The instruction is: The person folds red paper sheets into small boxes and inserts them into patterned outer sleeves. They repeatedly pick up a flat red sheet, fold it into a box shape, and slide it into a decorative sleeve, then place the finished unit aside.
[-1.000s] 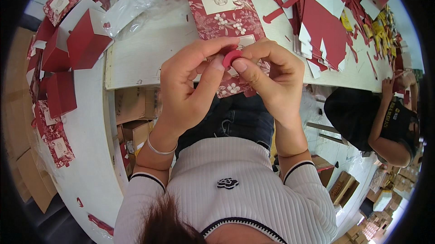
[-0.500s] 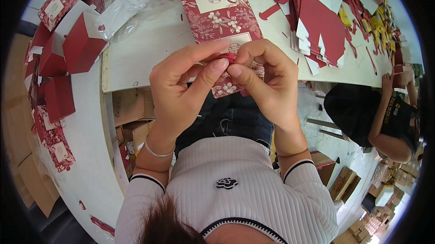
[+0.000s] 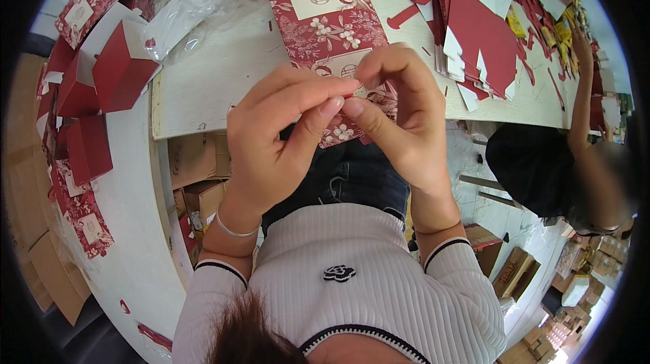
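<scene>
Above the table's front edge, my left hand point(image 3: 274, 127) pinches a small red piece point(image 3: 349, 95) between thumb and index finger; most of it is hidden by the fingertips. My right hand point(image 3: 406, 117) meets it from the other side, its thumb tip against the piece and its index finger curled above, slightly blurred. Beneath both hands lies a long red floral card sheet point(image 3: 332, 22) with cream panels, its near end reaching over the table edge.
Folded red boxes point(image 3: 122, 70) and clear plastic wrap point(image 3: 179, 15) stand at the left. Stacked red and white card pieces point(image 3: 474, 32) lie at the right, with red strips point(image 3: 413, 9) beside them. Another person point(image 3: 589, 168) sits at far right, an arm stretched over the table.
My right index finger has lifted and curled back, while the left index finger now stretches over the red piece, covering more of it. The other person's arm has reached farther across the table.
</scene>
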### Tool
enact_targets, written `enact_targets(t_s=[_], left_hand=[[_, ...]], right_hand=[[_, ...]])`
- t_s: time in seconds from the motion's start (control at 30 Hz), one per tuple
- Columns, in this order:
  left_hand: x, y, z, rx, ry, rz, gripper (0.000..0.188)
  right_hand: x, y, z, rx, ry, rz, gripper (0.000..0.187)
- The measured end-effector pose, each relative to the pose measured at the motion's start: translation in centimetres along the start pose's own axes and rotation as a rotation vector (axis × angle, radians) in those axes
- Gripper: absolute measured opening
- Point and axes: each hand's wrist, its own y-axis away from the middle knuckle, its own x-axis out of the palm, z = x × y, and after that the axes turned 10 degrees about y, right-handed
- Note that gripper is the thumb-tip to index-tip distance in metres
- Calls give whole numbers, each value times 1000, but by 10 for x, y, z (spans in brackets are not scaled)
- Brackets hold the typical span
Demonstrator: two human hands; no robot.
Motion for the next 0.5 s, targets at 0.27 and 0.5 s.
enact_targets(t_s=[0.27,0.5], left_hand=[[10,10,-6,-33,7,-282,8],[-26,10,25,-862,328,29,35]], right_hand=[[-4,1,-4,-199,222,-97,15],[-39,-48,-36,-294,531,-8,12]])
